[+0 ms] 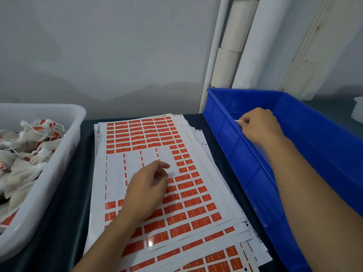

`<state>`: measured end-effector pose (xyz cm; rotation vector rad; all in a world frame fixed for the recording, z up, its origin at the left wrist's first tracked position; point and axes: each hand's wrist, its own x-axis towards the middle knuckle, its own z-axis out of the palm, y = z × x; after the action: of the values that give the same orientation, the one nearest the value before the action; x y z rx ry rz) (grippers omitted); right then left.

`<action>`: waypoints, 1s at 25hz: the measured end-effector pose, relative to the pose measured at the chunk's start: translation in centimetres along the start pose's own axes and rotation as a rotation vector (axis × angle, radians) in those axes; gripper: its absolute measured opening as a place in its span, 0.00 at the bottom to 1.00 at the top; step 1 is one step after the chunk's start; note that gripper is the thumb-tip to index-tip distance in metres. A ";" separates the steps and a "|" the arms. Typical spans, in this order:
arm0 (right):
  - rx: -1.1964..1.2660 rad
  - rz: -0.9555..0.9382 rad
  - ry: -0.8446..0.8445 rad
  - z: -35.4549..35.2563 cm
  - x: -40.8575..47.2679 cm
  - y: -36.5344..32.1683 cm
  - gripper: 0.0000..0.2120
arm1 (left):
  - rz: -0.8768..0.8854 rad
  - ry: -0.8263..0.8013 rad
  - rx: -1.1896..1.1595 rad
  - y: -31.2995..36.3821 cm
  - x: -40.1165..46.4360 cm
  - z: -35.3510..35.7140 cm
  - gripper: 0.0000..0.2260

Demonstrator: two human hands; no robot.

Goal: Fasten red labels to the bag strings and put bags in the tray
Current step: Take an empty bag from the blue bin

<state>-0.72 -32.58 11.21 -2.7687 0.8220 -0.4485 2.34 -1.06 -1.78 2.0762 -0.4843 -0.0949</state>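
A stack of white sheets with rows of red labels [176,195] lies in the middle of the dark table; a patch in the top sheet is peeled bare. My left hand [147,191] rests on that sheet with fingers loosely curled, and nothing shows in it. My right hand [259,126] reaches over the rim of the blue tray [306,146] at the right, pinching a thin white string [240,121]. What hangs from the string is hidden behind my hand. The white tub [59,152] at the left holds several cloth bags [25,154] with red labels on their strings.
A grey wall stands behind the table, with white pipes [235,48] rising behind the blue tray. A strip of dark table [64,213] shows between the white tub and the label sheets. A white object [358,110] sits at the far right edge.
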 end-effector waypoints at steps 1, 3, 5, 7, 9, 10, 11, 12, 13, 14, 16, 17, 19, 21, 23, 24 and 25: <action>-0.024 0.004 0.036 0.0 -0.1 -0.4 0.12 | 0.002 0.003 -0.001 0.0 0.0 0.0 0.12; -0.042 0.003 0.148 -0.2 -0.2 -1.3 0.11 | 0.006 0.007 0.001 0.0 0.0 0.0 0.12; -0.044 -0.024 0.277 -0.7 -0.5 -2.5 0.12 | 0.001 0.006 -0.014 0.1 0.0 -0.1 0.12; -0.047 -0.085 0.372 -1.2 -1.0 -4.1 0.12 | -0.012 0.025 -0.066 0.3 0.0 -0.3 0.11; -0.030 -0.188 0.441 -1.4 -2.0 -6.3 0.09 | -0.019 0.079 -0.147 0.7 0.1 -0.7 0.09; -0.003 -0.255 0.468 -1.3 -2.7 -7.6 0.08 | -0.018 0.113 -0.185 0.9 0.1 -1.0 0.08; 0.040 -0.315 0.480 -0.9 -3.5 -8.9 0.08 | -0.017 0.144 -0.223 1.2 0.1 -1.2 0.07; 0.105 -0.359 0.467 -0.3 -4.5 -10.1 0.09 | -0.014 0.171 -0.259 1.5 0.2 -1.6 0.07; 0.194 -0.382 0.422 0.5 -5.4 -11.3 0.10 | -0.001 0.190 -0.281 1.8 0.3 -2.0 0.10; 0.301 -0.386 0.347 1.5 -6.4 -12.4 0.11 | 0.019 0.197 -0.290 2.1 0.3 -2.4 0.15; 0.495 -0.385 0.158 3.9 -8.2 -14.2 0.09 | 0.058 0.198 -0.339 2.2 0.5 -3.3 0.23; 0.556 -0.390 0.072 5.3 -8.9 -15.0 0.08 | 0.067 0.193 -0.397 1.9 0.6 -3.7 0.23; 0.627 -0.372 -0.048 8.0 -10.0 -16.0 0.06 | 0.064 0.208 -0.457 0.9 0.8 -3.9 0.17; 0.671 -0.274 -0.063 10.6 -10.8 -16.5 0.06 | -0.020 0.281 -0.407 0.2 0.9 -3.7 0.12; 0.695 -0.152 0.025 12.8 -11.8 -16.7 0.11 | -0.123 0.362 -0.367 -0.4 1.1 -3.3 0.10; 0.691 -0.119 0.102 13.7 -12.4 -16.7 0.13 | -0.144 0.379 -0.356 -0.6 1.2 -3.1 0.09; 0.681 -0.117 0.178 14.3 -13.0 -16.7 0.14 | -0.158 0.390 -0.337 -0.7 1.4 -3.0 0.08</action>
<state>2.12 -9.86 -0.19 -2.1644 0.4249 -0.8273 4.62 1.13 -0.57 1.7411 -0.0585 0.1269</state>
